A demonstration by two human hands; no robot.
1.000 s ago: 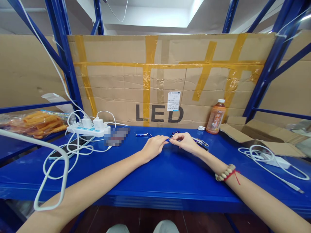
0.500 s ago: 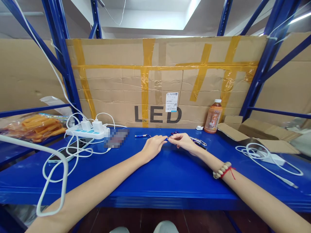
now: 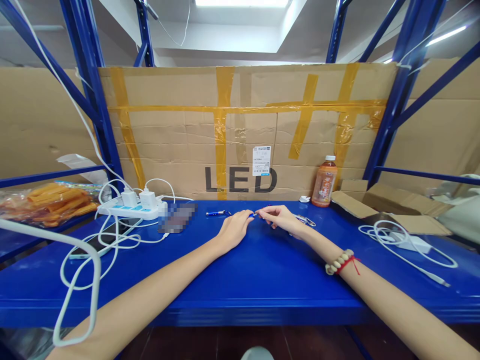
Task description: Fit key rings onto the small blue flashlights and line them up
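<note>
My left hand (image 3: 233, 231) rests low over the blue shelf, fingers closed in a pinch. Facing it, my right hand (image 3: 279, 217) also pinches, thumb and fingertips together. Between the two sets of fingertips shows a small blue piece (image 3: 254, 215), too small to name and mostly covered. Just left of my left hand lies a slim blue metal tube with a strap (image 3: 215, 214), like a small penlight. Behind my right hand, a silvery metal clip (image 3: 308, 220) pokes out, partly hidden by the hand.
On the left are a white power strip (image 3: 153, 212), a phone (image 3: 108, 239) and looping white cables. A juice bottle (image 3: 324, 184), an open cardboard box (image 3: 403, 212) and a coiled white cable (image 3: 416, 243) stand right. A cardboard sheet (image 3: 180, 145) closes the back.
The camera view has shifted slightly, so everything sits a little lower and further left. Both hands stay together at the small blue piece, with hardly any change in their pinch.
</note>
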